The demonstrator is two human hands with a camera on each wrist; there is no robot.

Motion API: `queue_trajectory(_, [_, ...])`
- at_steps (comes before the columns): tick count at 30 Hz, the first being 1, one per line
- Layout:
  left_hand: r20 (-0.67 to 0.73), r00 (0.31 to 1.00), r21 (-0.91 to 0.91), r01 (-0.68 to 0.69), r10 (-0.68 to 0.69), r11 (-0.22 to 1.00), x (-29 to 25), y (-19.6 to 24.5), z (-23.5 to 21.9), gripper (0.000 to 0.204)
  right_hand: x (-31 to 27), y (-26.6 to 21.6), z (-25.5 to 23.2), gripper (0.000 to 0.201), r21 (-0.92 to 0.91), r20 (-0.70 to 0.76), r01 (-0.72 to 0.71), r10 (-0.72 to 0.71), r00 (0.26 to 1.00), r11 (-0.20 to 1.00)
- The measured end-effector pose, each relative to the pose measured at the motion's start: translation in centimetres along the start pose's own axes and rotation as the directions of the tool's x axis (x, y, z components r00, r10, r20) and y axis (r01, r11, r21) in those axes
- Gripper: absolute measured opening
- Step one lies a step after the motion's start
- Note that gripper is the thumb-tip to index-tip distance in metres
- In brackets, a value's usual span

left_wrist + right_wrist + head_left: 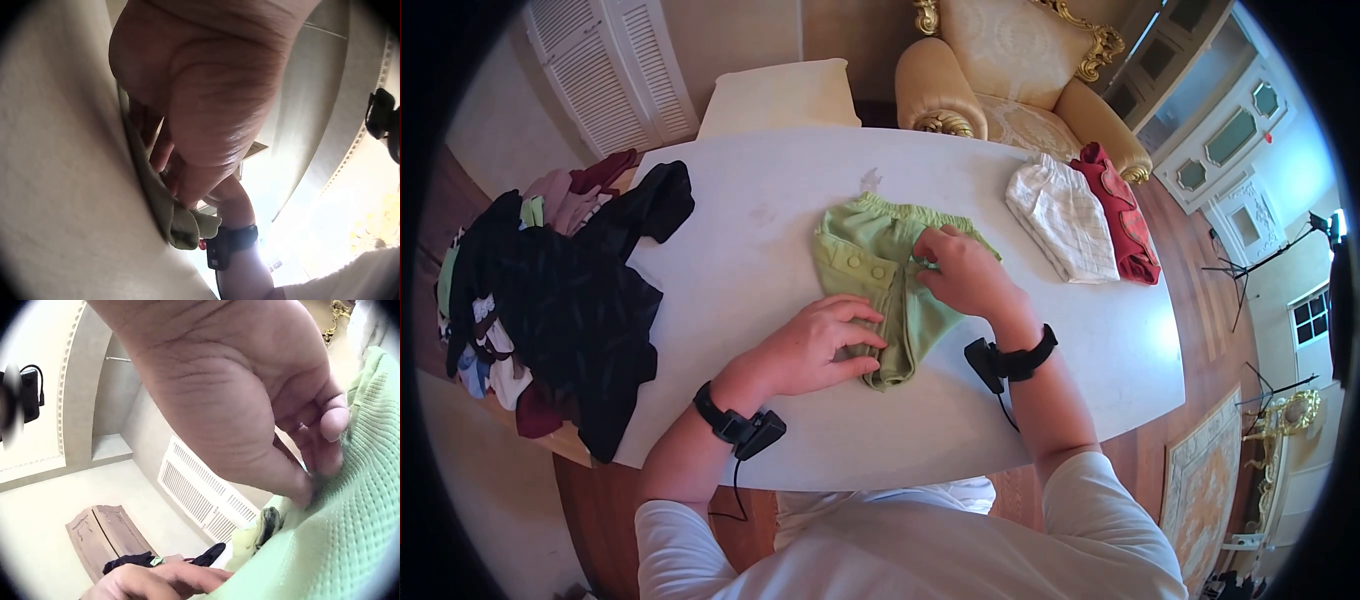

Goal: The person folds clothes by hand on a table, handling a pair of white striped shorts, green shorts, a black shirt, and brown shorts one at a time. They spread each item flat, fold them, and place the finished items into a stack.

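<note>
Green shorts (pixel 850 232) with a gathered elastic waistband lie on the white table, waistband toward the far side. Two round buttons (pixel 878 272) show on the left part, above a folded leg. My left hand (pixel 810 345) rests on that leg near its hem, fingers loosely spread over the cloth. In the left wrist view, the rolled hem (pixel 184 228) shows beside the thumb. My right hand (pixel 968 275) pinches the cloth right of the buttons, below the waistband. The right wrist view shows the thumb and fingertips (pixel 334 425) meeting at the ribbed green fabric (pixel 350 519).
A heap of dark clothes (pixel 560 290) covers the table's left end and hangs over its edge. Folded white shorts (pixel 1060 215) and a red garment (pixel 1122 220) lie at the back right. Beyond the table stand a cream stool (pixel 780 95) and a gilded armchair (pixel 1020 60).
</note>
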State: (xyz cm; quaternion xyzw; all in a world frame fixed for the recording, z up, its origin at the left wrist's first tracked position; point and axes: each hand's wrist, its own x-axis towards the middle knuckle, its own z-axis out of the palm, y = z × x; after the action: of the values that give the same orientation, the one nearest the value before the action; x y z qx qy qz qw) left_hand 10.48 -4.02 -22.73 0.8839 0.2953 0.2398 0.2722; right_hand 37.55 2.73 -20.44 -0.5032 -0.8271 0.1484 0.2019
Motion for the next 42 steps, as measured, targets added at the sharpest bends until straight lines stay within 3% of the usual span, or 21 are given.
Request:
queue_trajectory(4, [-0.009, 1.0, -0.017, -0.012, 0.012, 1.0, -0.1, -0.2, 0.0, 0.025, -0.4, -1.8, -2.2, 0.021, 0.05, 0.086, 0.024, -0.029, 0.996, 0.998])
queue_trajectory(5, [0.001, 1.0, -0.021, -0.002, 0.002, 1.0, -0.2, -0.2, 0.0, 0.025, -0.6, -2.5, -2.9, 0.022, 0.057, 0.175, -0.001, -0.009, 0.985, 0.998])
queue_trajectory(7, [0.011, 1.0, -0.03, 0.025, -0.024, 0.999, -0.2, -0.2, -0.2, 0.025, -1.1, -3.7, -3.8, 0.023, 0.064, 0.342, -0.052, 0.027, 0.939, 0.997])
queue_trajectory(10, [0.001, 0.999, -0.039, 0.053, -0.053, 0.998, -0.2, -0.1, -0.3, 0.022, -1.8, -4.0, -3.1, 0.025, 0.057, 0.49, 0.048, -0.069, 0.869, 0.997])
queue_trajectory(14, [-0.033, 0.999, -0.021, 0.028, -0.029, 0.999, -0.2, -1.1, 0.0, 0.02, -1.9, -4.5, -1.1, 0.03, -0.097, 0.593, 0.116, -0.036, 0.804, 0.989])
queue_trajectory(17, [0.002, 0.997, -0.048, 0.08, -0.08, 0.996, -0.1, -0.2, -0.5, 0.021, -1.5, -4.8, -1.1, 0.028, -0.095, 0.67, 0.114, -0.021, 0.742, 0.989])
queue_trajectory(24, [0.135, 0.99, -0.072, 0.061, -0.051, 0.996, -0.7, 0.1, -0.5, 0.026, -1.7, -4.8, -1.4, 0.032, -0.055, 0.656, 0.073, -0.019, 0.755, 0.996])
queue_trajectory(30, [0.222, 0.975, -0.024, 0.038, -0.031, 0.999, -0.8, 1.0, -1.4, 0.045, -2.1, -5.1, -1.0, 0.038, -0.033, 0.635, 0.122, -0.073, 0.769, 0.992])
queue_trajectory(35, [0.179, 0.983, -0.046, 0.048, -0.038, 0.998, -0.7, 0.4, -1.2, 0.046, -3.0, -6.2, 0.6, 0.044, 0.057, 0.605, 0.2, -0.193, 0.772, 0.978])
queue_trajectory(39, [0.125, 0.977, -0.243, 0.199, -0.173, 0.949, -0.7, 0.7, -1.7, 0.043, -2.7, -7.1, 0.0, 0.047, -0.053, 0.662, 0.189, -0.107, 0.741, 0.981])
queue_trajectory(42, [0.051, 0.972, -0.249, 0.233, -0.227, 0.94, -0.5, 0.0, -2.7, 0.041, -2.9, -7.5, 0.0, 0.049, -0.067, 0.645, 0.196, -0.108, 0.756, 0.978])
